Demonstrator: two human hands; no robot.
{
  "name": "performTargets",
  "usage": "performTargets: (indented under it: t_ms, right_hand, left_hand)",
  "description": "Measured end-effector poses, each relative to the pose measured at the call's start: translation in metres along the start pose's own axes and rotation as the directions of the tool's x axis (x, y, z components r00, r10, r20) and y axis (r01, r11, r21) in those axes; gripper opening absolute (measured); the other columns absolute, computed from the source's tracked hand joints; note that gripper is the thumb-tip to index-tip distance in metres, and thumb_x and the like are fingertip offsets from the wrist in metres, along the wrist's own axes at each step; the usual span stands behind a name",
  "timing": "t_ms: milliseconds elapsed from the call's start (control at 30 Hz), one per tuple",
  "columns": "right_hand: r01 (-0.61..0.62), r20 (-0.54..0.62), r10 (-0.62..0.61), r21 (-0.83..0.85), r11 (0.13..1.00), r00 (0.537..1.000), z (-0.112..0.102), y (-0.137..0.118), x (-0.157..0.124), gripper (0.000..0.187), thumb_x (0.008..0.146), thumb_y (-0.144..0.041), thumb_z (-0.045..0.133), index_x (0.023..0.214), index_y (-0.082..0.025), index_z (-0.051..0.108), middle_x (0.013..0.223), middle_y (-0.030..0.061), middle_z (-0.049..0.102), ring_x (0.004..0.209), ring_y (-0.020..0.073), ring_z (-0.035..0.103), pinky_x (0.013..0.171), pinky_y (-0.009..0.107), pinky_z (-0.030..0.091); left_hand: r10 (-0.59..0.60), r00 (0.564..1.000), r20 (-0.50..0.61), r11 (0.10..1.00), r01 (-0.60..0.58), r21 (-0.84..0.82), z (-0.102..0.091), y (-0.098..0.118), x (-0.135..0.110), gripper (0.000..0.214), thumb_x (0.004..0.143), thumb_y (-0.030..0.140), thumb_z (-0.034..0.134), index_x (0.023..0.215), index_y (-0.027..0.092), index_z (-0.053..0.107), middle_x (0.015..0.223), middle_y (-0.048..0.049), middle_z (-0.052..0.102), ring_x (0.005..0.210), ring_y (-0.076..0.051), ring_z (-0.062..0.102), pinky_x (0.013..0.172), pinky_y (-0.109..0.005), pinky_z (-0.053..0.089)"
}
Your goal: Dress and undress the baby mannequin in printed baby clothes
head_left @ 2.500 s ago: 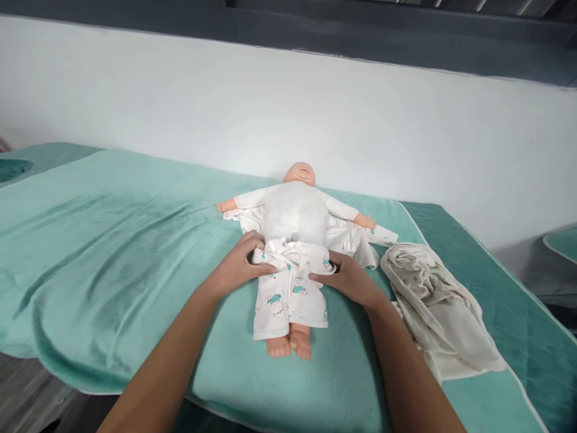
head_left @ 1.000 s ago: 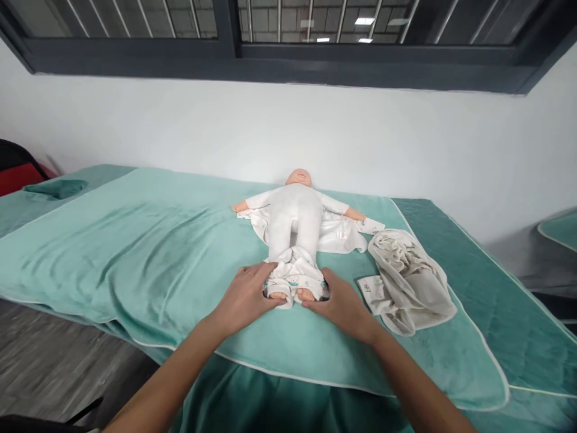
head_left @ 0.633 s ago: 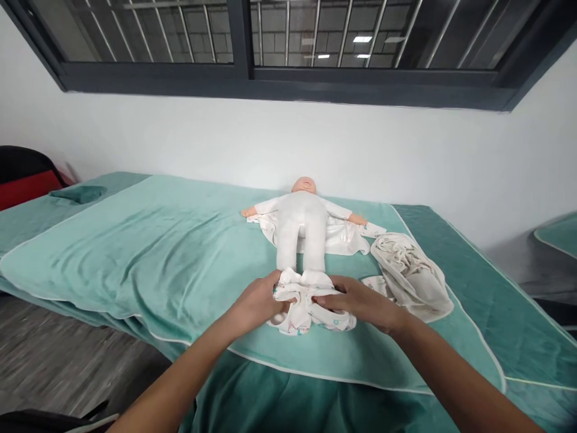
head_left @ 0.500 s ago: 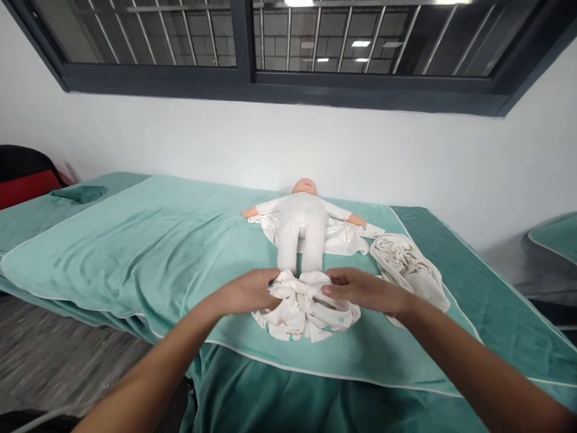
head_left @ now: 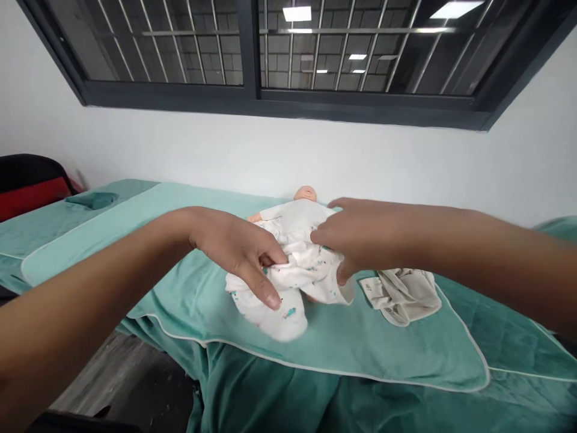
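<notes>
A baby doll [head_left: 306,193] lies on its back, head toward the wall, in a white long-sleeved bodysuit. White baby trousers [head_left: 277,316] with a small coloured print are bunched over its legs. At the left leg of the trousers, my left hand [head_left: 241,249] has its fingers curled into the cloth, thumb lying along it. Above the other leg, my right hand [head_left: 360,237] is spread, its thumb beside the loose cuff and its fingertips by the cloth. The doll's feet and its arm on the right are hidden.
Off-white folded cloth [head_left: 408,297] lies right of the doll on a light green blanket [head_left: 180,300]. Darker green bedding [head_left: 270,391] hangs over the front edge. Behind are a white wall [head_left: 202,150] and a barred window. A black and red item [head_left: 33,186] stands far left.
The trousers have moved from below the doll's feet up over its legs. Both hands have moved up toward the doll; the right has spread from its grip on the cloth. The view has shifted slightly.
</notes>
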State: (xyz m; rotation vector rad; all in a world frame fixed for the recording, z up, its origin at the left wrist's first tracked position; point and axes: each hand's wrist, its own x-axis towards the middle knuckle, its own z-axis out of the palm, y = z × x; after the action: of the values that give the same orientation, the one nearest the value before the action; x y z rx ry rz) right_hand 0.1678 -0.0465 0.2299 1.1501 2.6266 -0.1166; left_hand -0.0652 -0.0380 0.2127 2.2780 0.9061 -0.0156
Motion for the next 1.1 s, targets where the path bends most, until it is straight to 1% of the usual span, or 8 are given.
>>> performTargets:
  t_ms: [100,200,300,500,733,833,967,1100]
  right_hand:
    - [0.027,-0.055,-0.033,-0.108,0.994,0.998,-0.008,-0.007,-0.005,0.039,0.060,-0.044,0.091,0.063,-0.021,0.059,0.063,0.0021,0.059,0.099,0.0291,0.058,0.088,0.041,0.039]
    - [0.032,-0.088,-0.045,-0.145,0.989,0.995,-0.009,-0.009,-0.010,0.042,0.055,-0.047,0.093,0.065,-0.023,0.061,0.063,0.0015,0.059,0.094,0.0280,0.059,0.082,0.038,0.041]
    - [0.022,-0.121,-0.033,-0.095,0.995,0.992,-0.012,-0.009,-0.017,0.041,0.059,-0.053,0.090,0.072,-0.024,0.065,0.068,0.0033,0.061,0.088,0.0266,0.060,0.070,0.034,0.039]
    - [0.061,-0.219,-0.045,0.067,0.996,0.975,-0.025,-0.016,-0.028,0.026,0.081,-0.045,0.073,0.072,-0.022,0.065,0.064,0.0004,0.057,0.061,0.0156,0.053,0.058,0.030,0.031]
    - [0.255,-0.428,-0.029,0.480,0.840,0.903,-0.036,-0.039,-0.043,0.026,0.073,-0.040,0.079,0.078,-0.021,0.063,0.069,-0.0050,0.057,0.060,0.0103,0.051,0.053,0.023,0.035]
    - [0.306,-0.387,-0.100,0.519,0.798,0.917,-0.038,-0.034,-0.052,0.030,0.072,-0.049,0.079,0.079,-0.022,0.068,0.077,-0.0025,0.061,0.068,0.0128,0.057,0.058,0.025,0.043]
    - [0.312,-0.272,-0.208,0.428,0.848,0.939,-0.024,-0.012,-0.055,0.029,0.078,-0.054,0.073,0.080,-0.026,0.074,0.099,0.0026,0.066,0.089,0.0190,0.063,0.072,0.030,0.049]
    - [0.127,-0.107,-0.093,0.377,0.917,0.990,0.004,0.007,-0.045,0.038,0.086,-0.058,0.064,0.073,-0.023,0.069,0.079,0.0014,0.063,0.071,0.0167,0.057,0.063,0.030,0.042]
  left_hand:
    - [-0.119,0.983,0.143,0.989,0.104,0.106,-0.007,0.023,-0.008,0.039,0.075,0.059,0.070,0.078,0.020,0.070,0.069,-0.0005,0.066,0.060,-0.015,0.052,0.060,-0.027,0.036]
    - [-0.270,0.962,-0.052,0.907,0.272,0.322,-0.004,0.032,-0.012,0.037,0.073,0.056,0.071,0.072,0.020,0.068,0.064,-0.0022,0.064,0.056,-0.015,0.050,0.061,-0.029,0.033]
    - [-0.283,0.943,-0.174,0.839,0.332,0.431,-0.001,0.038,-0.018,0.033,0.072,0.054,0.072,0.071,0.021,0.070,0.061,-0.0034,0.062,0.055,-0.017,0.051,0.062,-0.030,0.032]
    - [-0.158,0.970,-0.183,0.898,0.219,0.381,-0.012,0.044,-0.035,0.033,0.080,0.054,0.065,0.076,0.023,0.072,0.065,-0.0010,0.066,0.057,-0.015,0.052,0.058,-0.028,0.033]
    - [0.001,0.955,-0.296,0.991,0.040,0.130,-0.004,0.046,-0.040,0.032,0.076,0.051,0.070,0.090,0.022,0.070,0.085,0.0012,0.070,0.075,-0.016,0.062,0.063,-0.022,0.042]
    - [0.012,0.936,-0.351,0.999,0.001,0.035,-0.003,0.038,-0.049,0.031,0.076,0.052,0.071,0.084,0.022,0.069,0.081,0.0015,0.066,0.073,-0.015,0.061,0.062,-0.022,0.043]
    - [0.076,0.935,-0.345,0.986,-0.019,0.165,0.001,0.016,-0.062,0.029,0.080,0.052,0.070,0.081,0.023,0.070,0.088,-0.0012,0.068,0.079,-0.016,0.061,0.067,-0.024,0.045]
    - [0.109,0.902,-0.418,0.950,0.029,0.311,0.017,-0.009,-0.069,0.034,0.088,0.052,0.062,0.073,0.022,0.067,0.081,-0.0027,0.067,0.073,-0.016,0.058,0.066,-0.026,0.042]
